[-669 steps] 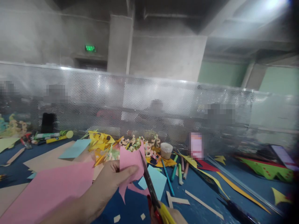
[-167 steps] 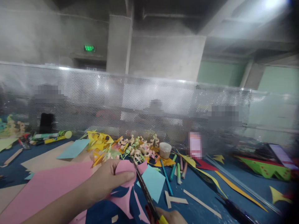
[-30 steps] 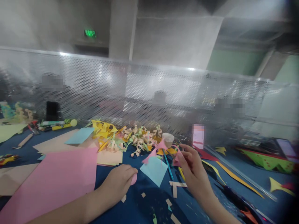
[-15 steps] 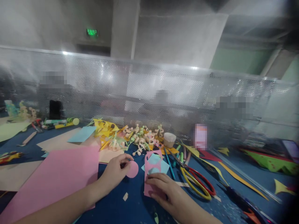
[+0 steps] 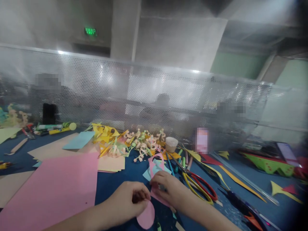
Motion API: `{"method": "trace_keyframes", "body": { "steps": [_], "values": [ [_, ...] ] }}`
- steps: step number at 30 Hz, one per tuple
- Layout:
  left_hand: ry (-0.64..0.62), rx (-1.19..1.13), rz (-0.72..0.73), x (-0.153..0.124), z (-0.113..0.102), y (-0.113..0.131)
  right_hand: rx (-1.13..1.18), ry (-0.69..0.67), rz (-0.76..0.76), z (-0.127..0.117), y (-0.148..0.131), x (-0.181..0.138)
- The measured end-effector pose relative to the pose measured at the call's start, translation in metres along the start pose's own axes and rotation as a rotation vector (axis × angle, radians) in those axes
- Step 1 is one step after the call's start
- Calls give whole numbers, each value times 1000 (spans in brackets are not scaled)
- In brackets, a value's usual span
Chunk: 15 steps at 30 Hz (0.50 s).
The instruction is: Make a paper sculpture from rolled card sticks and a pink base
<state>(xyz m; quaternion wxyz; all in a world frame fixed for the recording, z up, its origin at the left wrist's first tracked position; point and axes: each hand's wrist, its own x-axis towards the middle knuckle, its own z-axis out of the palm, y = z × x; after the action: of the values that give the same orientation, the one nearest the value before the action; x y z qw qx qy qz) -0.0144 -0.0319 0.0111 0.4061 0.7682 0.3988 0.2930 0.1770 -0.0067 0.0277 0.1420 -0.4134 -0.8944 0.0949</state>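
The left hand [image 5: 128,202] pinches a pink paper circle [image 5: 146,217] by its edge, low over the surface [image 5: 115,183]. The right hand [image 5: 168,190] has its fingers closed on the pink offcut [image 5: 154,165] beside it. Both papers look thin, floppy and easily creased, so they are best held lightly by the edges.

Hands: two, left hand [image 5: 127,202] and right hand [image 5: 168,189], near centre.
Pink circle [image 5: 146,216]: one, near.
Pink sheet [image 5: 53,189]: one, left.
Pink offcut [image 5: 155,165]: one, centre.
Blue squares [image 5: 78,140]: two, one far left, one centre.
Scissors [image 5: 185,175]: one pair, right.
Cup [image 5: 171,144]: one, far centre.
Curl pile [image 5: 139,146]: one, far centre.
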Motion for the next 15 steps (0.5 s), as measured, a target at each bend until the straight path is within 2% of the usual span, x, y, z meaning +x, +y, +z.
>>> {"method": "trace_keyframes", "body": {
  "steps": [3,6,9,12,15],
  "values": [
    [37,67,34,-2,5,0,-16,141,-25,-14,1,12],
    [98,144,76,-2,3,2,38,394,-1,-43,0,27],
    [121,225,127,-2,0,4,78,572,30,-71,1,42],
    [134,262,153,-3,0,1,-28,681,63,-89,12,49],
    [158,291,166,-2,1,-3,-185,786,140,-102,30,44]
  ]
}}
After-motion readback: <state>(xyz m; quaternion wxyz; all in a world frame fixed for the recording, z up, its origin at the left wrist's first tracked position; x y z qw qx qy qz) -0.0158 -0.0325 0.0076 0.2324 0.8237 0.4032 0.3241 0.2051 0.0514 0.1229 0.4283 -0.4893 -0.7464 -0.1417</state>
